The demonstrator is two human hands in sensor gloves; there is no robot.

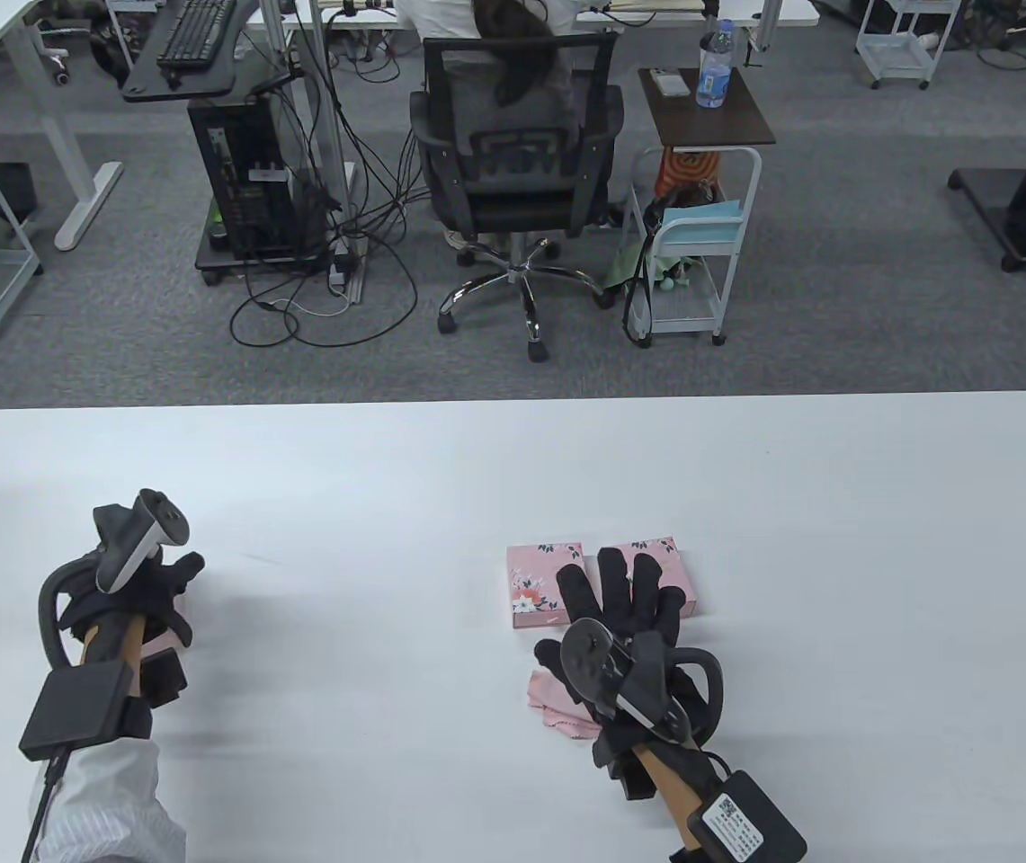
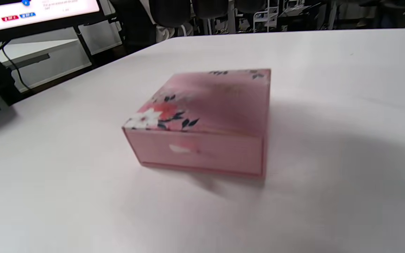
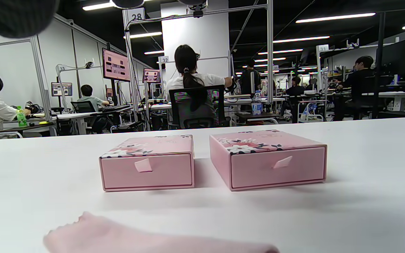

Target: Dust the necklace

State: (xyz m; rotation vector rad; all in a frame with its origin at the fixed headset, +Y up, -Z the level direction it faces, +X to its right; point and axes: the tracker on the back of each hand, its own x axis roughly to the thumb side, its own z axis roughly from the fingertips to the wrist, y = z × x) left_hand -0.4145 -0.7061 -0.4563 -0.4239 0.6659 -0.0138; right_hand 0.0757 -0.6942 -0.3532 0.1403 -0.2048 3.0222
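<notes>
Just ahead of the right hand (image 1: 622, 604), its straight fingers (image 1: 613, 575) reach over two shut boxes (image 1: 538, 584); no necklace visible, probably inside. Cloth (image 1: 557, 701) beneath the palm. Left hand (image 1: 139, 584) well apart, curled, holding nothing seen.

2 pink boxes (image 3: 147, 165) (image 3: 269, 160) are showing white and red flowers with dark leaves, a plain pink cloth (image 3: 146, 239) is lying on the white table (image 1: 387, 467).

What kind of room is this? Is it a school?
Probably not a school: it looks like a big open office or lab. People sit in office chairs at rows of desks with monitors, and a computer tower with tangled cables stands on the carpet.
</notes>
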